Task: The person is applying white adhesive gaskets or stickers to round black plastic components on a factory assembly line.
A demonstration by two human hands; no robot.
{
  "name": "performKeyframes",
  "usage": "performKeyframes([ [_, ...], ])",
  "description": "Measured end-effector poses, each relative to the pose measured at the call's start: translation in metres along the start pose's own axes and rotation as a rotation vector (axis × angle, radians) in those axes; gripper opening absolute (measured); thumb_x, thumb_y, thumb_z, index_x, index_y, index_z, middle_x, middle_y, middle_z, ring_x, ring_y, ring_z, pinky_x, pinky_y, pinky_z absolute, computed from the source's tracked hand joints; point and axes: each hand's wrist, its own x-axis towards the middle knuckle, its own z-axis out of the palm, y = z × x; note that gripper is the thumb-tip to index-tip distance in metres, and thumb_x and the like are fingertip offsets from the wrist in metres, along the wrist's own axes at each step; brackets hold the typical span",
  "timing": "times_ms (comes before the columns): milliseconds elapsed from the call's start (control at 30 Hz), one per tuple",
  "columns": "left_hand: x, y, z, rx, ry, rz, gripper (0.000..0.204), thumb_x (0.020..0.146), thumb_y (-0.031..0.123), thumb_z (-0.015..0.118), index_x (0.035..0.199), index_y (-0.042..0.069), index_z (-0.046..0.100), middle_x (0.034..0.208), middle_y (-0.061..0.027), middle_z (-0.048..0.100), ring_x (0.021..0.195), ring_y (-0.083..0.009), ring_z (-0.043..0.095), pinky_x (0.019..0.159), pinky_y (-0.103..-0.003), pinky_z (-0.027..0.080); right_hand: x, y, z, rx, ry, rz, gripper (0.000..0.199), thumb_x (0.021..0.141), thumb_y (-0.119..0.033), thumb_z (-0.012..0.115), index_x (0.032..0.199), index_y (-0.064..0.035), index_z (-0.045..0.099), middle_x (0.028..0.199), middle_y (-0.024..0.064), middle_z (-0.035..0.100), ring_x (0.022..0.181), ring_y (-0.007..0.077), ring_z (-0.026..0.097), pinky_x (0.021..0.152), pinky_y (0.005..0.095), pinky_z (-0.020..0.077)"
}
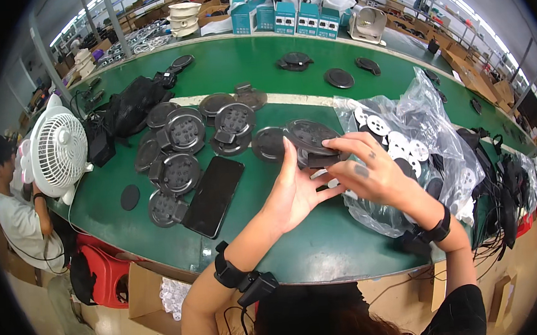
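Observation:
A round black plastic housing [308,135], with a raised inner face and a short tab, is held up between my two hands over the green bench. My left hand [295,193] has its thumb at the near left edge and its other fingers underneath. From the right, my right hand [368,170] grips the rim and tab with bent fingers. Just left of it lies another black disc [269,144]. Several similar black housings [185,131] are piled further left, beside a black smartphone [214,196]. Right of my hands, a clear plastic bag [441,137] holds white round parts [377,124].
Loose black discs [339,78] lie on the green belt beyond a pale strip. A white fan [60,151] stands at the left, near a seated person [20,216]. Black cables [500,188] crowd the right edge. Blue boxes [286,18] line the back.

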Motion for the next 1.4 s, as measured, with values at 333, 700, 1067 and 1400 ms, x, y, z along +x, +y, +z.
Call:
performKeyframes([
  [333,-0.002,-0.009,-0.002,0.052,-0.068,0.141,0.042,0.096,0.036,0.039,0.128,0.008,0.034,0.121,-0.0107,0.047,0.114,-0.0292,0.048,0.087,-0.043,0.047,-0.019,-0.022,-0.011,-0.008,0.115,0.146,0.026,0.067,-0.009,0.072,0.090,-0.0041,0.061,0.121,0.0129,0.052,0.103,0.0314,0.054,0.083,0.0375,0.0480],
  [700,0.004,-0.017,0.002,0.607,0.059,0.432,0.046,0.088,0.000,0.050,0.127,0.001,0.027,0.112,-0.0219,0.053,0.091,-0.0247,0.062,0.070,-0.034,0.058,-0.037,-0.020,0.001,0.092,0.185,0.334,0.039,0.070,-0.014,0.075,0.101,-0.0006,0.053,0.094,0.0127,0.063,0.092,0.0284,0.061,0.078,0.0376,0.0493],
  [1067,0.015,0.012,-0.030,0.891,0.472,0.528,0.039,0.088,0.000,0.046,0.126,-0.004,0.039,0.121,-0.0151,0.052,0.099,-0.0183,0.059,0.077,-0.026,0.052,-0.049,0.003,-0.025,1.049,0.456,1.025,0.017,0.089,-0.007,0.052,0.104,0.0022,0.054,0.099,0.0101,0.062,0.088,0.0140,0.061,0.074,0.0272,0.0515],
  [1400,0.002,0.010,-0.011,0.606,0.032,0.039,0.045,0.097,0.031,0.036,0.124,-0.005,0.041,0.108,-0.0106,0.057,0.079,-0.0130,0.058,0.061,-0.024,0.046,-0.061,0.006,-0.021,0.446,0.197,0.349,0.024,0.063,0.012,0.060,0.082,-0.0026,0.060,0.107,0.0091,0.064,0.111,0.0319,0.054,0.092,0.0368,0.0447],
])
